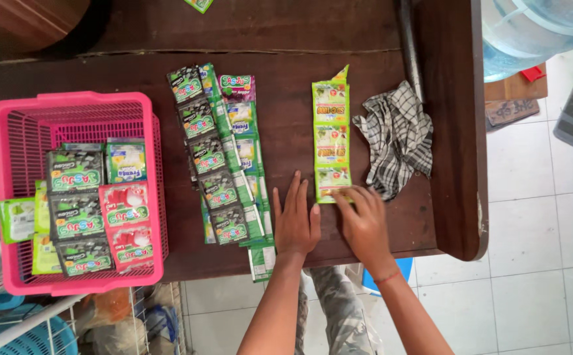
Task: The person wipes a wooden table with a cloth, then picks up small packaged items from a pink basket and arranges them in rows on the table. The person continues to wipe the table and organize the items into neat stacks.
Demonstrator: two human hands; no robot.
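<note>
Item: green sachet strip [331, 141], lying on dark table [299, 39] right of centre. Right hand [364, 223] presses its near end, fingers together; left hand [296, 220] flat just beside, fingers slightly spread (holding nothing). Step: flattening the strip; next likely needs a pinch-and-lift.

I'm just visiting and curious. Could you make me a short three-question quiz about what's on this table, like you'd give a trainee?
1. True or false: the right hand touches the bottom of the light green sachet strip.
2. What lies just right of that strip? A) a checked cloth B) a sponge C) a book
3. What colour is the basket holding sachets?

Key:
1. True; the left hand rests flat on the wooden table beside it.
2. A, the checked cloth.
3. Pink.
</note>
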